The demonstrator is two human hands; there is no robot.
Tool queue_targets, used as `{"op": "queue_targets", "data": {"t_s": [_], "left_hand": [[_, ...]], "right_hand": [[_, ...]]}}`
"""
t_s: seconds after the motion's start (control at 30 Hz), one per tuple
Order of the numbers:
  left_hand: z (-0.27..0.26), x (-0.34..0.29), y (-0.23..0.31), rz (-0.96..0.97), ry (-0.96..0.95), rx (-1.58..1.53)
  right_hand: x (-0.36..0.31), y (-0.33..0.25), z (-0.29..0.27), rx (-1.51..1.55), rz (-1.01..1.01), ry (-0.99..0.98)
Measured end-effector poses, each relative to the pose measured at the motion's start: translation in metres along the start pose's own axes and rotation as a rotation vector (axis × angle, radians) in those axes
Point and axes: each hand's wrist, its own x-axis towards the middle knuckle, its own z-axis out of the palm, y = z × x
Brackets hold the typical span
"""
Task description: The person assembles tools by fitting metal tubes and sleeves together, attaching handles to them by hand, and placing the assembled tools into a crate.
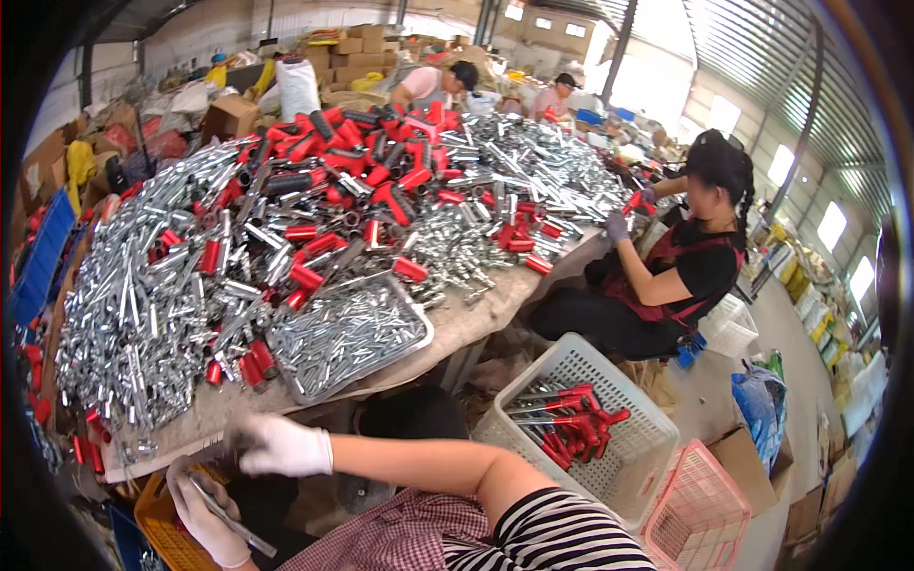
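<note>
My gloved left hand [198,521] is curled around a metal bar [236,523] beside the surface [466,325], apparently steadying it near my blurred right hand [286,447], whose openness and contents I cannot tell.

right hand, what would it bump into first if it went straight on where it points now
Probably the front edge of the worktable, just left of the right hand in the picture. Blur leaves its height unclear, so it might pass above.
</note>
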Motion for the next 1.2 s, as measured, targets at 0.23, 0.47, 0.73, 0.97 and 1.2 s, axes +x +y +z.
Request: {"op": "queue_targets", "data": {"t_s": [0.23, 0.47, 0.73, 0.97, 1.2], "left_hand": [[0.012, 0.004, -0.020, 0.202, -0.194, 0.337], [0.011, -0.009, 0.004, -0.015, -0.434, 0.227], [0.004, 0.026, -0.002, -0.351, -0.686, -0.079], [0.017, 0.080, -0.020, -0.240, -0.188, 0.150], [0.001, 0.065, -0.043, -0.074, 0.054, -0.221]], "right_hand": [[-0.040, -0.028, 0.003, 0.084, 0.023, -0.009], [-0.058, -0.028, -0.005, 0.744, 0.575, -0.183], [-0.053, -0.026, -0.016, 0.598, 0.645, 0.095], [-0.070, -0.001, -0.001, 0.632, 0.689, 0.136], [-0.089, 0.008, 0.019, 0.290, 0.579, 0.036]]}}
